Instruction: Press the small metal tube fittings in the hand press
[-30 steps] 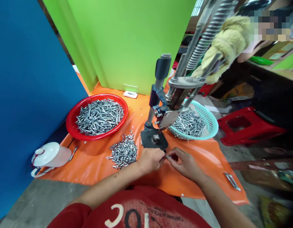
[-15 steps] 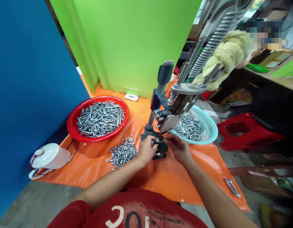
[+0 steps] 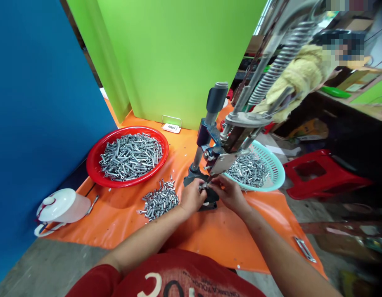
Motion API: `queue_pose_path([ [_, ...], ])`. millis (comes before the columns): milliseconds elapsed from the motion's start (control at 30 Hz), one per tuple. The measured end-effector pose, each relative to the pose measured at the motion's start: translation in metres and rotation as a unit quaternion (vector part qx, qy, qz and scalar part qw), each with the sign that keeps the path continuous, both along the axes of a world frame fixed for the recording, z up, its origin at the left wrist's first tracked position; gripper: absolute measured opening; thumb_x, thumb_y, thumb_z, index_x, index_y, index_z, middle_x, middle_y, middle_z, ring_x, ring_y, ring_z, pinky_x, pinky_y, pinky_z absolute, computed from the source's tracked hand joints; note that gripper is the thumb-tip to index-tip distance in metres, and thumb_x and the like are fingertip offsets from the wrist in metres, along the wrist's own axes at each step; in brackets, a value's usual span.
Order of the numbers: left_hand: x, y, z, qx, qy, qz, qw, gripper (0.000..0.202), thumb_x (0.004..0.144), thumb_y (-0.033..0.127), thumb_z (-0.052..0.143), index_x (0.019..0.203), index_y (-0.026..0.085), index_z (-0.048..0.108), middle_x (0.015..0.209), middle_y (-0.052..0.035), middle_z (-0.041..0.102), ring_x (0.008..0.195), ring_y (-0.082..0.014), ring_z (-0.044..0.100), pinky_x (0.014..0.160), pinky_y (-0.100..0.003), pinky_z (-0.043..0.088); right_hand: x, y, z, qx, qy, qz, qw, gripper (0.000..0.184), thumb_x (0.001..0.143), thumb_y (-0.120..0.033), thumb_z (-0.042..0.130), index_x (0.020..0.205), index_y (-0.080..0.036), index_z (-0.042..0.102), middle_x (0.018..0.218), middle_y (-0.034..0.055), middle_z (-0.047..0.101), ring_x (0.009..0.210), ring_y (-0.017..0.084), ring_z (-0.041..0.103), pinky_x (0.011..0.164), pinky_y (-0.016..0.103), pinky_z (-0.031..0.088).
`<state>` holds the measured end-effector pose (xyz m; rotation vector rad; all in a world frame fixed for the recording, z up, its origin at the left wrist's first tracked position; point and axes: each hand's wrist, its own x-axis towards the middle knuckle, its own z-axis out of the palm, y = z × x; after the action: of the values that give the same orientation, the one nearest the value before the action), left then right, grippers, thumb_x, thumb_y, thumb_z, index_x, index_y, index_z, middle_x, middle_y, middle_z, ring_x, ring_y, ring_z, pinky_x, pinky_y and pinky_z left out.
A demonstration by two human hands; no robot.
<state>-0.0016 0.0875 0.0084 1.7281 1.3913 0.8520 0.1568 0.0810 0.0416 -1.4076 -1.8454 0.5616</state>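
Observation:
My left hand [image 3: 191, 196] is closed at the left of the black base of a bench press [image 3: 216, 144], its fingers pinching small silvery metal pieces [image 3: 203, 186]. Facing it, my right hand [image 3: 230, 193] pinches close beside those pieces, under the press head; what lies in its fingertips is too small to make out. A loose pile of short metal pieces [image 3: 160, 200] lies to the left of my left hand. Behind that, a red basin [image 3: 89, 163] holds many ring-ended metal rods. More metal pieces fill a turquoise basket [image 3: 279, 165] behind my right hand.
An orange sheet [image 3: 228, 235] covers the table. A white lidded jug [image 3: 65, 206] stands at the left edge, and a wrench-like tool [image 3: 304, 248] lies at the right. Green board [image 3: 166, 57] rises behind. A red stool [image 3: 327, 173] and another person's arm are on the right.
My right hand has shifted slightly left, bringing its fingertips closer to the pieces in my left hand. My left hand stays nearly in place.

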Motion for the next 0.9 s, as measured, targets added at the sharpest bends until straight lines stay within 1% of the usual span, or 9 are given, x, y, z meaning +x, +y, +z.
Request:
queue_pose_path([
  [167,0.0,0.0,0.0,-0.001,0.018,-0.002,1.0,0.028,0.076,0.021,0.054,0.103,0.022,0.06,0.087,-0.0042,0.067,0.08,-0.0198,0.061,0.07,-0.028,0.044,-0.003,0.005,0.011,-0.009,-0.08,0.029,0.996,0.019,0.083,-0.036,0.056,0.086,-0.018,0.061,0.08,0.0056,0.064,0.075,0.017,0.06,0.066,0.028,0.047],
  [233,-0.001,-0.001,0.001,0.003,0.015,-0.007,1.0,0.029,0.076,0.019,0.054,0.104,0.022,0.059,0.089,-0.0046,0.068,0.081,-0.02,0.061,0.07,-0.028,0.044,-0.003,0.007,0.014,-0.015,-0.097,0.039,0.994,0.018,0.083,-0.035,0.056,0.087,-0.018,0.062,0.08,0.0056,0.065,0.075,0.017,0.061,0.066,0.028,0.046],
  [367,0.0,-0.003,0.004,0.035,-0.018,-0.025,0.999,0.029,0.079,0.021,0.054,0.107,0.022,0.059,0.094,-0.0049,0.068,0.085,-0.0195,0.062,0.073,-0.028,0.045,-0.001,0.01,0.014,-0.025,-0.104,0.043,0.993,0.017,0.082,-0.033,0.057,0.086,-0.018,0.063,0.078,0.0047,0.065,0.072,0.017,0.061,0.064,0.027,0.045],
  [467,0.002,-0.001,0.004,0.053,-0.04,-0.035,0.997,0.02,0.081,0.026,0.054,0.099,0.021,0.063,0.091,-0.0038,0.069,0.086,-0.0187,0.062,0.076,-0.028,0.046,0.002,0.01,0.012,-0.003,-0.103,0.032,0.994,0.015,0.082,-0.032,0.057,0.081,-0.017,0.062,0.076,0.0044,0.064,0.072,0.016,0.061,0.063,0.026,0.044],
  [567,0.005,0.0,0.0,0.045,-0.057,-0.015,0.997,0.015,0.083,0.026,0.054,0.089,0.02,0.066,0.088,-0.0029,0.07,0.085,-0.0177,0.063,0.077,-0.028,0.046,0.002,0.008,0.013,0.022,-0.106,0.043,0.993,0.015,0.083,-0.031,0.057,0.081,-0.017,0.061,0.078,0.0051,0.064,0.074,0.016,0.061,0.066,0.026,0.045],
  [700,0.007,0.0,-0.007,0.031,-0.086,0.011,0.996,0.015,0.082,0.026,0.055,0.09,0.019,0.067,0.087,-0.0019,0.071,0.082,-0.016,0.063,0.074,-0.026,0.046,-0.004,0.006,0.013,0.019,-0.1,0.051,0.993,0.016,0.083,-0.033,0.056,0.085,-0.018,0.061,0.081,0.0058,0.065,0.076,0.017,0.061,0.068,0.027,0.047],
  [800,0.008,0.001,-0.012,0.03,-0.103,0.02,0.994,0.014,0.081,0.026,0.057,0.086,0.019,0.068,0.084,-0.0015,0.071,0.08,-0.0151,0.063,0.072,-0.025,0.046,-0.003,0.006,0.013,-0.019,-0.068,0.054,0.996,0.018,0.08,-0.036,0.059,0.082,-0.018,0.062,0.078,0.0055,0.065,0.072,0.017,0.06,0.066,0.028,0.047],
  [867,0.009,0.002,-0.015,0.029,-0.111,0.027,0.993,0.014,0.08,0.027,0.058,0.084,0.018,0.068,0.082,-0.0014,0.071,0.078,-0.0146,0.063,0.069,-0.023,0.046,0.005,0.01,0.02,-0.085,-0.02,0.06,0.994,0.021,0.075,-0.038,0.063,0.08,-0.018,0.063,0.077,0.0049,0.065,0.069,0.016,0.06,0.064,0.028,0.048],
  [900,0.01,0.002,-0.016,0.027,-0.114,0.029,0.993,0.014,0.08,0.029,0.059,0.083,0.018,0.068,0.081,-0.0013,0.071,0.076,-0.0144,0.063,0.067,-0.023,0.045,0.011,0.014,0.026,-0.116,0.018,0.044,0.992,0.022,0.072,-0.038,0.065,0.08,-0.017,0.063,0.075,0.0045,0.065,0.068,0.016,0.06,0.062,0.027,0.048],
])
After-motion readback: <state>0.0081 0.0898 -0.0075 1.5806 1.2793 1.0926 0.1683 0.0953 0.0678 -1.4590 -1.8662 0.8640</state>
